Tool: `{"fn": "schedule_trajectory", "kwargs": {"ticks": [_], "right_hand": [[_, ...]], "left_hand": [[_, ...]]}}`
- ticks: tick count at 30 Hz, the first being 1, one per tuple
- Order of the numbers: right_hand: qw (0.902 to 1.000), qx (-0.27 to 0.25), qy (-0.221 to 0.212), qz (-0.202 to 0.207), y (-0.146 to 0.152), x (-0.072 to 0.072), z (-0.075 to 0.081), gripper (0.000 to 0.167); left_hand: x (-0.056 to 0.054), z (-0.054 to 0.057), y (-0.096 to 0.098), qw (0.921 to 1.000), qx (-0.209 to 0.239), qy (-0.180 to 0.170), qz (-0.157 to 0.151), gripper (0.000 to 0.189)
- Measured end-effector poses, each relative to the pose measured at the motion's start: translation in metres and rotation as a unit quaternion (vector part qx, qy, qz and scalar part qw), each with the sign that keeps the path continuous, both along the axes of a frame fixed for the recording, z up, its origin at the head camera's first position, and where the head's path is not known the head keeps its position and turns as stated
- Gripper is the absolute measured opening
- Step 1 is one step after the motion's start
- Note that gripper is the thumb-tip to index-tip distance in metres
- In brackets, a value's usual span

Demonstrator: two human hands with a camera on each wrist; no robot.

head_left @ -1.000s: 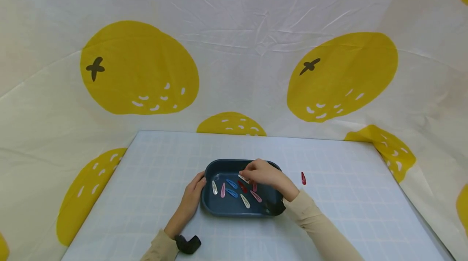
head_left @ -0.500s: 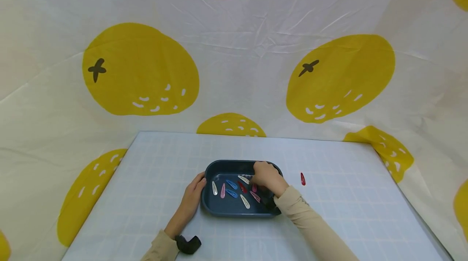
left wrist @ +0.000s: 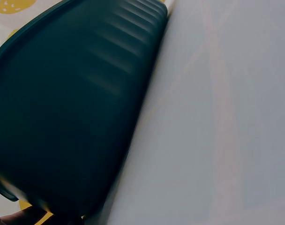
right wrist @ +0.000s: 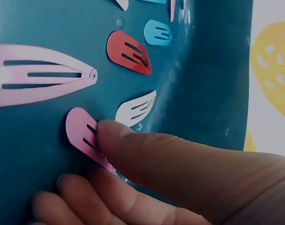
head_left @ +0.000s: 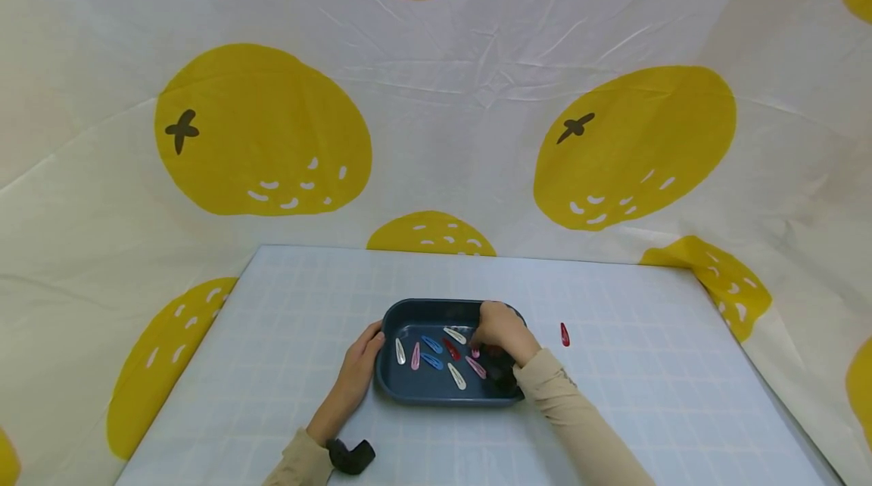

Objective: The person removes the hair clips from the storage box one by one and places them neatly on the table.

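A dark blue tray [head_left: 436, 400] sits on the table with several snap hair clips in it. My left hand [head_left: 359, 361] holds the tray's left end, thumb by the rim; the left wrist view shows mostly the tray's outer wall [left wrist: 63, 108]. Inside the right part of the tray, my right hand [head_left: 502, 331] pinches a deep pink hair clip [right wrist: 79, 129] between thumb and fingers. The thumb [right wrist: 128, 147] covers part of that clip. Close by lie a white clip [right wrist: 135, 110], a red clip [right wrist: 126, 54] and a light pink clip [right wrist: 39, 75].
Two blue clips [head_left: 432, 344], another pink clip [head_left: 415, 356] and further white clips [head_left: 457, 376] lie in the tray's left and middle. A single red clip [head_left: 565, 334] is on the table right of the tray. A patterned curtain [head_left: 450, 130] hangs behind the table.
My right hand has moved right, away from the white clip at the tray's back, and its fingers have come down onto the deep pink clip. The left hand and tray stay put.
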State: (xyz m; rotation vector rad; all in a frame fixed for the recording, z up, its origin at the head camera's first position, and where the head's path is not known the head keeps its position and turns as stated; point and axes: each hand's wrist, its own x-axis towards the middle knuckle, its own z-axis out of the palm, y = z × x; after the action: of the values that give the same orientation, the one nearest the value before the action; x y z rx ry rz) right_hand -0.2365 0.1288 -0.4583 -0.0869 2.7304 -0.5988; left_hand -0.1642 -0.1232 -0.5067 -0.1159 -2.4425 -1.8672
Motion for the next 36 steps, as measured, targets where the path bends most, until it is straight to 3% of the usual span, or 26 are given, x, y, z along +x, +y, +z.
{"fn": "schedule_trajectory", "kwargs": {"ticks": [3, 6, 14, 15, 22, 36], "right_hand": [[0.9996, -0.024, -0.015, -0.001, 0.002, -0.001, 0.0, 0.026], [0.9983, -0.051, -0.026, -0.002, 0.004, -0.001, 0.001, 0.024], [0.9918, -0.12, -0.045, 0.003, 0.011, 0.001, 0.008, 0.02], [0.9906, -0.128, -0.049, 0.003, 0.011, 0.001, 0.008, 0.02], [0.9791, -0.198, -0.044, 0.013, 0.019, 0.009, 0.023, 0.02], [0.9542, -0.296, 0.025, 0.034, 0.043, 0.042, 0.054, 0.019]], "left_hand": [[0.006, 0.014, 0.001, 1.0, -0.004, 0.0, -0.003, 0.039], [0.009, 0.019, 0.002, 1.0, -0.005, -0.004, -0.004, 0.039], [0.008, 0.017, 0.002, 1.0, -0.005, -0.003, 0.0, 0.039], [0.008, 0.016, 0.001, 1.0, -0.007, -0.002, -0.001, 0.039], [-0.01, -0.025, -0.004, 0.9999, -0.002, 0.006, 0.008, 0.042], [-0.009, -0.026, -0.004, 0.9999, 0.011, 0.009, 0.003, 0.042]]}}
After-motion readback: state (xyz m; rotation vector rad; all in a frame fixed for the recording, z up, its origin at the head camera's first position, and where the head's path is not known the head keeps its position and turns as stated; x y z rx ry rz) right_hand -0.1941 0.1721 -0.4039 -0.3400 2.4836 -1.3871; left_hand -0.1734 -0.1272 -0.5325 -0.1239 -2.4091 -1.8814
